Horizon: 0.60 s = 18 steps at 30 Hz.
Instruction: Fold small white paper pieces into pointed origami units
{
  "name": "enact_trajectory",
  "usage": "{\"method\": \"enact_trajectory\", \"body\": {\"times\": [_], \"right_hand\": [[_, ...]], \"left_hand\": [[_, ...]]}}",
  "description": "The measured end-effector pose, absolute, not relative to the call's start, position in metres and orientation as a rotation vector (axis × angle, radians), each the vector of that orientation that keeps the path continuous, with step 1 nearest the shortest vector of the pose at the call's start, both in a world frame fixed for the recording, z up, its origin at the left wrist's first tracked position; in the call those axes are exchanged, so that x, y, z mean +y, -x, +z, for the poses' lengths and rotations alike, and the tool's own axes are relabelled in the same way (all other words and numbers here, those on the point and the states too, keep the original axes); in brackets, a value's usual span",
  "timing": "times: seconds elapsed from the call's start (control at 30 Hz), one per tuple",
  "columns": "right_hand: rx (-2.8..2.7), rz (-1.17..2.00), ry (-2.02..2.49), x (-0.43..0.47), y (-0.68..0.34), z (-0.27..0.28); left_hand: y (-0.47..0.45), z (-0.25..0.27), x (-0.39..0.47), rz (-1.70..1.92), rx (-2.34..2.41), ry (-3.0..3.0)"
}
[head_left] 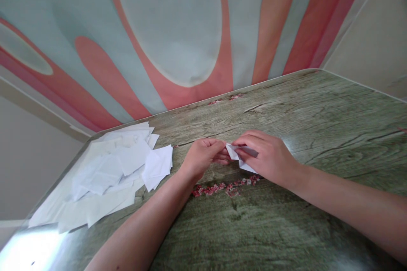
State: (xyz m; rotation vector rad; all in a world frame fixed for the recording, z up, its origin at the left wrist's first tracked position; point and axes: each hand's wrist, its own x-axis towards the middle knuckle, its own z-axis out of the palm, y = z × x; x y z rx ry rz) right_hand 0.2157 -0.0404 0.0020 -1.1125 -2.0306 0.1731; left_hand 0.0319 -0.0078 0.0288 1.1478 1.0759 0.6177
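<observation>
A small folded sheet of white paper (246, 165) is held between my two hands, just above the wood-patterned table. My left hand (205, 154) pinches its left corner between thumb and fingers. From the right, my right hand (267, 156) grips the same paper, its fingers partly inside a fold. The paper stands tilted, with creases and a raised flap showing. Part of it is hidden behind my right fingers.
A loose pile of white paper sheets (124, 152) spreads over the table's left side. Nearer my left wrist lies a small stack of square papers (158, 166). The table (241, 228) has printed pink flowers and meets a patterned wall covering (171, 21) behind.
</observation>
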Motion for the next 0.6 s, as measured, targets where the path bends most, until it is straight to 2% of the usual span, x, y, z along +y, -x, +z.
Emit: {"method": "enact_trajectory", "body": {"times": [0.6], "right_hand": [[-2.012, 0.137, 1.101, -0.0405, -0.2163, 0.005]], "left_hand": [[-0.0309, 0.0306, -0.0097, 0.609, 1.054, -1.167]]}}
